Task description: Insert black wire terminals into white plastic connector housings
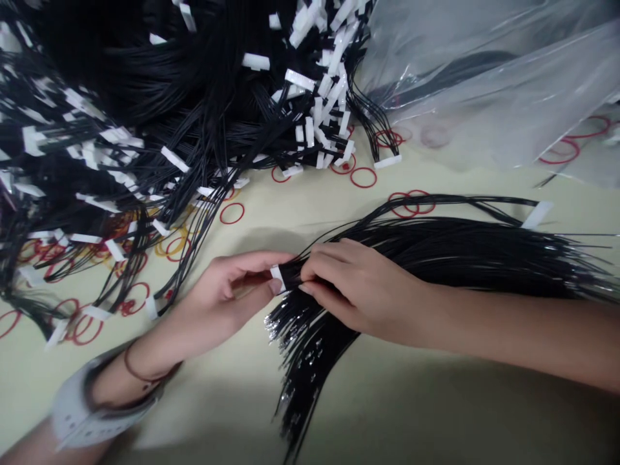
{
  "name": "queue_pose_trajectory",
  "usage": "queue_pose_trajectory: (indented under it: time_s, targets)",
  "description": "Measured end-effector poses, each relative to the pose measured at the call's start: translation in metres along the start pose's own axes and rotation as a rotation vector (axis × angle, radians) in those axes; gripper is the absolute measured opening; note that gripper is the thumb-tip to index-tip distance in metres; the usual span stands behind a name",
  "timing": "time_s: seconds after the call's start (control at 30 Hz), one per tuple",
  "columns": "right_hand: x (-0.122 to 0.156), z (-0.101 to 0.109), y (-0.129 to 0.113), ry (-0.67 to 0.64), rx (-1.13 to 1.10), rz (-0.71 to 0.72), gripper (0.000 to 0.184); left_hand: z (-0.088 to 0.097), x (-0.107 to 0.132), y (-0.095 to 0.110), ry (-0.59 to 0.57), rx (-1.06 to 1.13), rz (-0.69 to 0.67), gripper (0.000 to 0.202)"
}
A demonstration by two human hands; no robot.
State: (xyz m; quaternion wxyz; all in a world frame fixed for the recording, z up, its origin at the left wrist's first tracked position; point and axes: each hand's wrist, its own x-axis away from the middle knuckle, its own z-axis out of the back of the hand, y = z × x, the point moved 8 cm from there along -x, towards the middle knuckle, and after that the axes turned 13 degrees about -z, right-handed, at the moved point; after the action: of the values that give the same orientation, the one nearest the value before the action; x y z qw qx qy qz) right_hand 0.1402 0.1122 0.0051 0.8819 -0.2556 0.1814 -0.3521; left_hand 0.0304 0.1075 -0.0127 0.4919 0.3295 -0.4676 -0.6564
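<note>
On the pale table point(300, 206), a clear plastic bag point(484, 110) holds dark wires point(436, 81).

Red rubber bands point(363, 186), clear plastic bag point(484, 84)

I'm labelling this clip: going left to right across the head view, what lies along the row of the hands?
Grey wristband, left hand, white connector, right hand, black wires.
</note>
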Motion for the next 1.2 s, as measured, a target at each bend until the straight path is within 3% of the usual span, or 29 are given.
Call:
queue_pose_trajectory:
  time_s: [0.13,0.33,0.4,0.47,0.57,0.67,0.83,1.0,1.2]
  targets:
    - [0.003,0.01,0.0,0.069,0.078,0.053,0.018,0.012,-0.005,-0.001,0.064,0.0,-0.014,0.026]
    - [0.015,0.039,-0.015,0.374,0.318,0.215,0.021,0.017,-0.006,0.01,0.064,0.019,-0.13,0.037]
    - [0.014,0.034,-0.017,0.298,0.397,0.201,0.025,0.015,-0.004,0.017,0.031,-0.037,-0.194,0.04]
    - [0.014,0.023,-0.016,0.134,0.427,0.174,0.025,0.011,-0.002,0.027,-0.017,-0.215,-0.306,0.041]
    - [0.016,0.009,-0.017,-0.076,0.371,0.178,0.017,0.006,0.005,0.045,-0.053,-0.574,-0.543,0.038]
    - [0.018,0.003,-0.017,-0.187,0.297,0.21,0.013,0.002,0.012,0.052,-0.089,-0.763,-0.698,0.032]
    - [0.016,-0.002,-0.011,-0.189,0.308,0.184,0.008,-0.007,0.017,0.053,-0.184,-0.934,-0.789,0.026]
    - [0.019,-0.003,-0.022,-0.119,0.368,0.291,0.013,-0.027,0.021,0.059,-0.342,-1.061,-0.851,0.026]
    - [0.017,0.002,-0.021,-0.113,0.412,0.273,0.019,-0.028,0.023,0.063,-0.358,-1.098,-0.848,0.018]
